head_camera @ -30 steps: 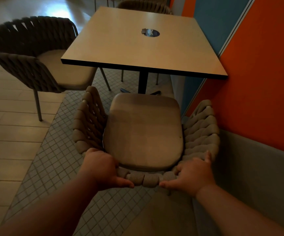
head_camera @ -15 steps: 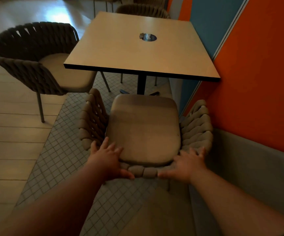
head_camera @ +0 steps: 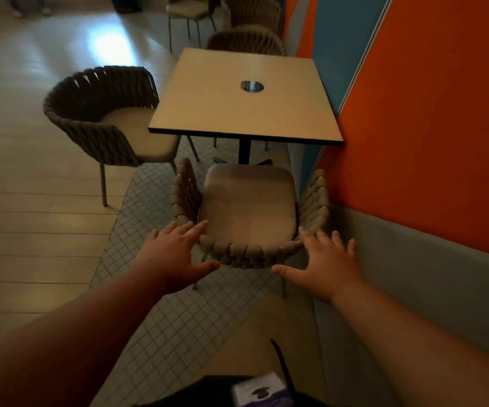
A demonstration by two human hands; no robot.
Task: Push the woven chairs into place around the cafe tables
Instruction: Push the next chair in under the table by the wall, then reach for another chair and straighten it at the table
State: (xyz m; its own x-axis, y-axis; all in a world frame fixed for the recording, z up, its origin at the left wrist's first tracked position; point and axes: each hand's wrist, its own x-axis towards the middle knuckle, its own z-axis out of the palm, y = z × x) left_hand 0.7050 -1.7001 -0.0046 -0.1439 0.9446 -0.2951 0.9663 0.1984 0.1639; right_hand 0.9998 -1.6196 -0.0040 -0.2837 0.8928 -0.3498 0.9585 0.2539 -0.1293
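A woven chair [head_camera: 249,207] with a beige seat cushion stands right in front of me, its front just short of the near edge of the square cafe table [head_camera: 246,95]. My left hand [head_camera: 175,254] hovers with spread fingers at the left end of the chair's woven back rim. My right hand [head_camera: 325,265] is spread the same way at the rim's right end. Neither hand grips the chair. A second, darker woven chair [head_camera: 102,113] stands at the table's left side, its seat partly under the top.
An orange and blue wall [head_camera: 431,118] with a grey base band runs close along the right. A third woven chair [head_camera: 246,39] sits at the table's far side, more chairs [head_camera: 190,10] behind. A round metal insert [head_camera: 252,86] sits in the tabletop. Tiled floor lies below.
Both hands have let go of the chair's back rim and opened, fingers spread. The view has pulled back and up, so chair and table look farther away.
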